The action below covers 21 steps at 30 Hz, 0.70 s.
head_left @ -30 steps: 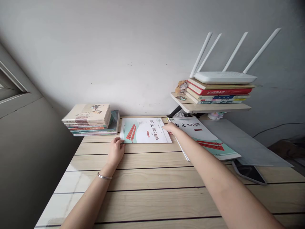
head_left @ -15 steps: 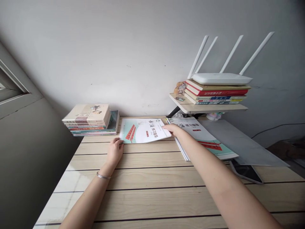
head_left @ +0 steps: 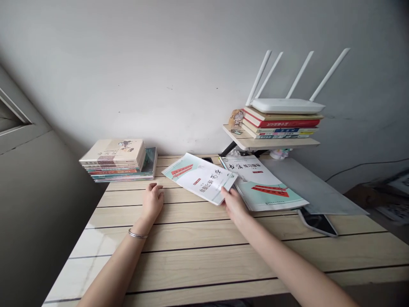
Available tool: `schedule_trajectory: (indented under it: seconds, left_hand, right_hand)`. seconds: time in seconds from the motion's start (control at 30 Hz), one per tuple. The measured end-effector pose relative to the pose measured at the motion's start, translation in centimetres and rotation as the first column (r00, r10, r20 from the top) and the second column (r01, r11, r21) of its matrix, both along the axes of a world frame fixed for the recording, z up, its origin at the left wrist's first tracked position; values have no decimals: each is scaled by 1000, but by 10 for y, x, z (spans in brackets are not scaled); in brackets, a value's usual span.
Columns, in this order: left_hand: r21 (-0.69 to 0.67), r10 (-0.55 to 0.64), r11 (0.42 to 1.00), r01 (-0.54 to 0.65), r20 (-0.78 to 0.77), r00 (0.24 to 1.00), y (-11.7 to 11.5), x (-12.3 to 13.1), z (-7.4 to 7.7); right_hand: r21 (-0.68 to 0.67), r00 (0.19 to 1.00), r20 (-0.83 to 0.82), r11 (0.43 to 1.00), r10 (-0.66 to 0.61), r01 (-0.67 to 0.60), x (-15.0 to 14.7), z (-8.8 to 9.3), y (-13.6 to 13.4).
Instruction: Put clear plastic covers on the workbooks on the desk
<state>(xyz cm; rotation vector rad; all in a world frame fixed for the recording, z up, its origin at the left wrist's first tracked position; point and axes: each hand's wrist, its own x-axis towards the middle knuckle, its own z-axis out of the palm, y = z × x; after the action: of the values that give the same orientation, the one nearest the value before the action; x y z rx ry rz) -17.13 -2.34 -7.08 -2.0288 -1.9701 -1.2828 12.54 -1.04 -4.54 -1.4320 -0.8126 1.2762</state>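
Observation:
My right hand [head_left: 235, 204] pinches the near right corner of a thin exercise book [head_left: 200, 179] with a white and pale green cover, red strips and dark Chinese characters. The book is slanted, its right end close to a stack of similar exercise books [head_left: 268, 183] on the table. On the wooden table [head_left: 179, 256], my left hand [head_left: 153, 201] rests with its fingers curled in and nothing seen in them, apart from the book. A metal bangle [head_left: 138, 233] circles the left wrist.
A pile of books [head_left: 115, 157] stands at the back left. At the right, a small raised shelf [head_left: 275, 143] carries books [head_left: 283, 123] and a white router [head_left: 287, 104] with upright antennas. A phone-like device [head_left: 318, 221] and a grey translucent sheet [head_left: 316, 187] lie beneath.
My right hand has drawn the exercise book's right end nearer, turning it aslant. The book's left end has come away from my left hand, which stays on the table. The view shifted slightly.

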Motion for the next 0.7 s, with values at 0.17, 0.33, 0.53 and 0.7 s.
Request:
schedule_trajectory:
  seconds: [0.17, 0.33, 0.53, 0.7]
  left_hand:
    - [-76, -86, 993, 89, 33, 996, -2, -2, 7]
    - [-106, -154, 982, 154, 8, 988, -5, -2, 12]
    - [-124, -200, 972, 197, -13, 980, -7, 0, 16]
    - [-194, -258, 949, 250, -20, 966, -13, 1, 28]
  right_hand:
    - [-150, 926, -376, 989, -44, -13, -51, 3, -41]
    - [-185, 847, -506, 980, -159, 74, -85, 12, -50]
    - [-193, 850, -511, 947, 126, -257, -88, 30, -61]
    - [-193, 863, -154, 842, 481, -503, -60, 23, -64]
